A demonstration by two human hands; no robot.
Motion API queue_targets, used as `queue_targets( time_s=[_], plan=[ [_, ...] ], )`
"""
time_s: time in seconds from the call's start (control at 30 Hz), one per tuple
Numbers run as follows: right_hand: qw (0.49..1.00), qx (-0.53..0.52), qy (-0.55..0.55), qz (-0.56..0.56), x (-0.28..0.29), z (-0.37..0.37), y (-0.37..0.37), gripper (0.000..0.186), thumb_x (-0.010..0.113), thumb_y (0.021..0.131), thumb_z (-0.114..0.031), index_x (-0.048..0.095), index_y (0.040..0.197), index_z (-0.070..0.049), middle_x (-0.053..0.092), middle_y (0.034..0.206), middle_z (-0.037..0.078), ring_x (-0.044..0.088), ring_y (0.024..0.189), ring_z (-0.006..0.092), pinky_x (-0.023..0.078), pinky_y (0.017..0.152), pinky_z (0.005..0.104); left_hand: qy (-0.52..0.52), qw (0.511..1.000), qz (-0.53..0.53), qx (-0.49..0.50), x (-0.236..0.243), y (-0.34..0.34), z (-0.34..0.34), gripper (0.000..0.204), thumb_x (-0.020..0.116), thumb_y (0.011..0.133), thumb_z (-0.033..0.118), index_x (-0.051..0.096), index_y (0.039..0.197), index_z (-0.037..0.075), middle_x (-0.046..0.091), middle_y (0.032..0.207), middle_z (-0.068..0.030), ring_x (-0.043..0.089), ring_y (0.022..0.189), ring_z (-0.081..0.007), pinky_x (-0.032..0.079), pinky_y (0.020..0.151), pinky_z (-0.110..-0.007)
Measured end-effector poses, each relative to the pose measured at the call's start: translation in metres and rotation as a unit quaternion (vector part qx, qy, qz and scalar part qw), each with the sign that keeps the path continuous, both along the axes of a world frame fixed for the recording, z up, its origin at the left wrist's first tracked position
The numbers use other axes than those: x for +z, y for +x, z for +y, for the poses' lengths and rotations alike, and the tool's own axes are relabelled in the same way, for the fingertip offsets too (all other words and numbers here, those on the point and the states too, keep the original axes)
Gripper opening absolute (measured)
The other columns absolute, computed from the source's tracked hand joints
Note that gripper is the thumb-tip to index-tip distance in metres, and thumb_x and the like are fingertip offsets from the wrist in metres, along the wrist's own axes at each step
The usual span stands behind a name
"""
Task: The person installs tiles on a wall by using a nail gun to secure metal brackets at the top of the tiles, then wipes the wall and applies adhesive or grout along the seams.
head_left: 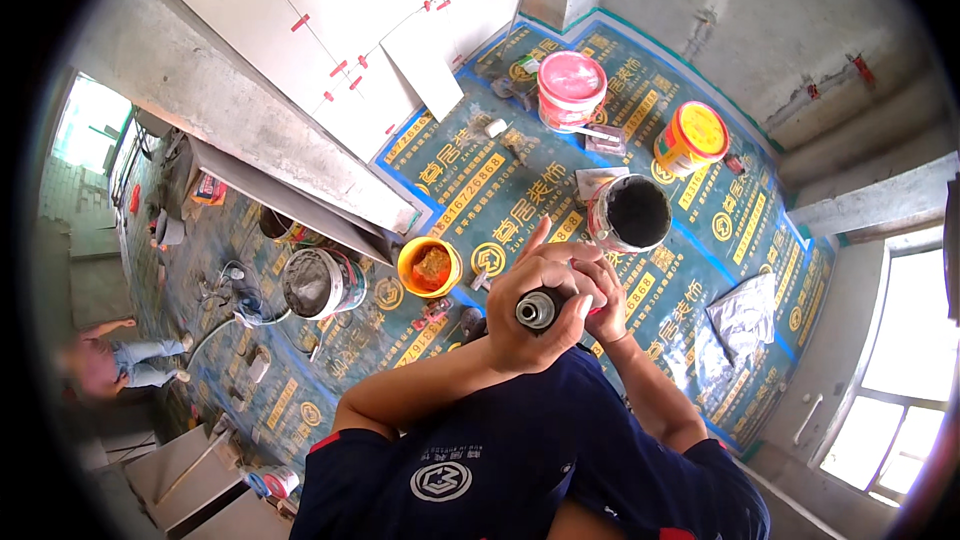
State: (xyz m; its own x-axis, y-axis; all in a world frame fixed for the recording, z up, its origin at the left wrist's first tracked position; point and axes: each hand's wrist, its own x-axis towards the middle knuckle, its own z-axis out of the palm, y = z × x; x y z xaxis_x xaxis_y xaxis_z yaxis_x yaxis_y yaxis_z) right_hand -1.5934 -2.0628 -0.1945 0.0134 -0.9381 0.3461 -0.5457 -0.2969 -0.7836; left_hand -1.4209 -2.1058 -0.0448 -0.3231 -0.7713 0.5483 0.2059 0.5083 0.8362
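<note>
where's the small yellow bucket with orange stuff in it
In the head view, the small yellow bucket stands on the floor, left of the person's left hand and just right of the bucket of grey mix.

Yellow print repeats all over the green floor covering (520, 215) below my grip.
Across it I see large Chinese characters, smaller lines of them, Latin capitals and long rows of digits, with round emblems (488, 259) and square codes (663, 259) among them. My navy shirt (480, 435) bears a white round emblem (441, 481) on its front, small white lettering just above it. On the side of the yellow bucket (672, 153) there are label markings, too small for me to make out.
</note>
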Motion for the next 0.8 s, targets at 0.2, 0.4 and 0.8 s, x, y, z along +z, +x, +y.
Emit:
queue_targets(
  time_s=[0.2, 0.4, 0.8],
  plan=[
    [0.987, 0.055, 0.025, -0.148, 0.033, 0.002, 0.030, 0.036, 0.073, 0.072, -0.004, 0.062, 0.106, -0.001, 0.057, 0.126, 0.019, 0.055, 0.118, 0.0350, 0.046, 0.098, 0.0416, -0.026, 0.999, -0.001, 0.020, -0.010, 0.000, 0.011, 0.005, 0.053, 0.081, 0.006, 0.054, 0.086, 0.005, 0.071, 0.080, -0.0080, 0.059, 0.114, -0.0334, 0.015, 0.113, -0.054],
    [0.981, 0.038, 0.063, -0.178, 0.033, 0.008, 0.035, 0.036, 0.072, 0.071, 0.001, 0.061, 0.106, 0.000, 0.060, 0.120, 0.019, 0.058, 0.114, 0.0335, 0.048, 0.094, 0.0403, 0.008, 1.000, 0.022, 0.010, -0.014, 0.010, 0.010, 0.007, 0.054, 0.081, 0.010, 0.052, 0.085, 0.004, 0.070, 0.079, -0.0092, 0.059, 0.114, -0.0342, 0.015, 0.113, -0.055],
    [0.991, 0.031, 0.114, -0.057, 0.011, 0.030, 0.032, 0.039, 0.074, 0.070, -0.002, 0.061, 0.106, -0.001, 0.061, 0.104, 0.013, 0.056, 0.098, 0.0258, 0.046, 0.085, 0.0374, 0.311, 0.931, 0.137, 0.135, -0.080, 0.040, -0.005, 0.021, 0.063, 0.086, 0.024, 0.056, 0.094, 0.006, 0.065, 0.084, -0.0059, 0.063, 0.090, -0.0181, 0.035, 0.090, -0.039]
  ],
)
